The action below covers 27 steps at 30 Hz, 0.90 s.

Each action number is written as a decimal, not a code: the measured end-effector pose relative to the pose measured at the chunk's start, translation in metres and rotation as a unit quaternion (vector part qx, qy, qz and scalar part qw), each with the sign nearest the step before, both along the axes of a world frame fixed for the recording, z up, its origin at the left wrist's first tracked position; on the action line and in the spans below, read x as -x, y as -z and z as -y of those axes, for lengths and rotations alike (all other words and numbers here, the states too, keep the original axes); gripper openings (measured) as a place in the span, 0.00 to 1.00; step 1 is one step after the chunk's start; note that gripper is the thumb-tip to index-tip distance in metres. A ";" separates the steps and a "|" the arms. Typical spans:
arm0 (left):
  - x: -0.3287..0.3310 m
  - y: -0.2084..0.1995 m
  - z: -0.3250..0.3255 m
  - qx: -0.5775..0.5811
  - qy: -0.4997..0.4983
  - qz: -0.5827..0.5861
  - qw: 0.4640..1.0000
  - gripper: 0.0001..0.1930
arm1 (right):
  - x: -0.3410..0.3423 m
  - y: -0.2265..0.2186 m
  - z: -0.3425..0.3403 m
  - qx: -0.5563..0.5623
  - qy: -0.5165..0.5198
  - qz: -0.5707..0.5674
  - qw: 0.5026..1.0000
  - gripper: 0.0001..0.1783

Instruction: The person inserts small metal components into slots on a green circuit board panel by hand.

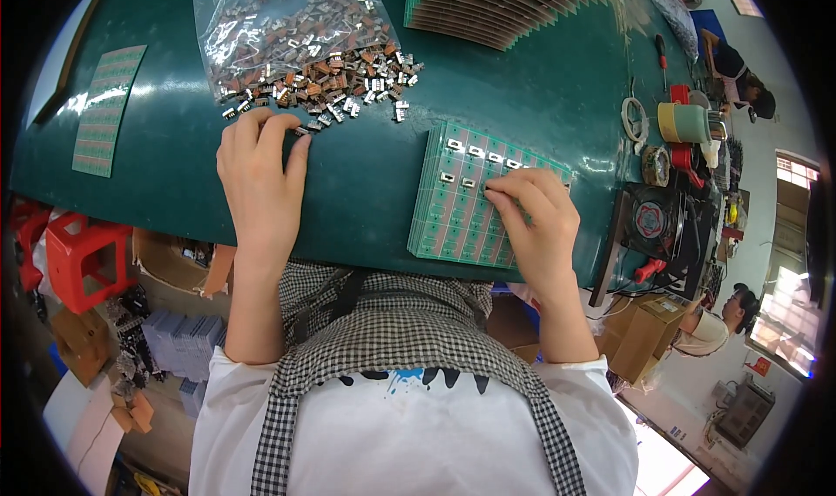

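Observation:
A heap of small silver-and-brown components (326, 82), which look like slide switches, spills from a clear plastic bag (287, 17). At the heap's near edge my left hand (261, 161) has thumb and forefinger closed about one small component (302, 131). A stack of green circuit board panels (440, 222) lies to the right, in front of me. Components sit in a row along the top panel's far side, with a second row begun at its left. My right hand (540, 217) is over this panel, its fingertips pinched on a small component, mostly hidden, beside that second row.
On the green table (357, 191), more panels (505, 4) stand in a fanned row at the back. A single panel (109, 113) lies far left. A fan (651, 220), tape rolls and tools crowd the right side. Red stools (87, 256) stand below left; two people are at right.

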State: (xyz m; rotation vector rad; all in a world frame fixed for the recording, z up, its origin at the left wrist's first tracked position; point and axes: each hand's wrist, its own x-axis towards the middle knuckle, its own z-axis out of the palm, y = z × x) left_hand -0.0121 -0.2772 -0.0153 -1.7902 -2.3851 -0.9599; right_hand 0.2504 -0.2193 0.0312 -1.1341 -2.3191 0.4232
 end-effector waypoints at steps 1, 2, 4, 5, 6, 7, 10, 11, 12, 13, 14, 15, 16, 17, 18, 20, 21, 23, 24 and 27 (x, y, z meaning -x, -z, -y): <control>-0.002 -0.001 0.000 0.000 0.001 0.001 1.000 0.09 | 0.001 0.000 0.000 -0.007 -0.001 0.005 1.000 0.07; -0.004 -0.001 -0.001 -0.031 0.024 0.031 0.999 0.09 | 0.001 0.000 -0.001 -0.014 -0.002 0.011 1.000 0.07; -0.010 -0.005 0.000 -0.064 0.064 0.104 0.991 0.09 | 0.000 -0.001 -0.001 -0.007 -0.006 0.019 1.000 0.07; -0.015 -0.008 0.002 -0.064 0.065 0.104 0.990 0.09 | -0.001 -0.001 -0.001 -0.001 -0.009 0.026 1.000 0.07; -0.021 -0.012 0.005 -0.048 0.104 0.213 0.970 0.09 | -0.002 -0.002 -0.001 -0.001 -0.010 0.026 1.000 0.07; -0.027 -0.016 0.007 -0.031 0.143 0.320 0.936 0.09 | -0.002 -0.002 -0.001 -0.020 -0.023 0.033 0.999 0.08; -0.047 -0.023 0.012 -0.046 0.240 0.357 0.902 0.10 | 0.005 -0.016 0.002 -0.064 -0.036 0.066 0.995 0.11; -0.052 -0.023 0.014 -0.061 0.264 0.342 0.900 0.10 | 0.009 -0.021 0.005 -0.088 -0.034 0.093 0.991 0.12; -0.058 -0.024 0.015 -0.061 0.282 0.342 0.894 0.11 | 0.010 -0.022 0.011 -0.089 -0.033 0.094 0.991 0.12; -0.062 -0.024 0.016 -0.061 0.299 0.343 0.889 0.11 | 0.011 -0.023 0.018 0.029 -0.027 0.008 0.999 0.12; -0.064 -0.025 0.017 -0.061 0.310 0.334 0.888 0.12 | 0.013 -0.024 0.023 0.147 -0.022 -0.077 0.986 0.13; -0.067 -0.025 0.017 -0.062 0.313 0.334 0.887 0.12 | 0.015 -0.023 0.026 0.145 -0.020 -0.077 0.986 0.13; -0.071 -0.025 0.017 -0.072 0.312 0.325 0.890 0.14 | 0.017 -0.020 0.029 0.270 0.002 -0.166 0.948 0.12; -0.073 -0.025 0.016 -0.082 0.311 0.316 0.893 0.15 | 0.017 -0.017 0.031 0.388 0.023 -0.251 0.886 0.12; -0.073 -0.024 0.016 -0.094 0.319 0.303 0.893 0.18 | 0.016 -0.013 0.031 0.387 0.011 -0.260 0.884 0.12; -0.074 -0.028 0.017 -0.080 0.320 0.302 0.894 0.20 | 0.014 -0.011 0.031 0.411 0.014 -0.280 0.867 0.12; -0.074 -0.030 0.017 -0.065 0.321 0.303 0.895 0.22 | 0.013 -0.011 0.031 0.435 0.018 -0.298 0.850 0.11; -0.074 -0.025 0.018 -0.088 0.342 0.268 0.896 0.23 | 0.011 -0.011 0.032 0.410 0.011 -0.270 0.871 0.11; -0.074 -0.024 0.017 -0.111 0.361 0.234 0.896 0.24 | 0.010 -0.011 0.032 0.385 0.005 -0.242 0.891 0.10; -0.070 -0.034 0.019 -0.038 0.367 0.326 0.870 0.25 | 0.002 -0.018 0.025 0.239 -0.124 -0.159 0.950 0.10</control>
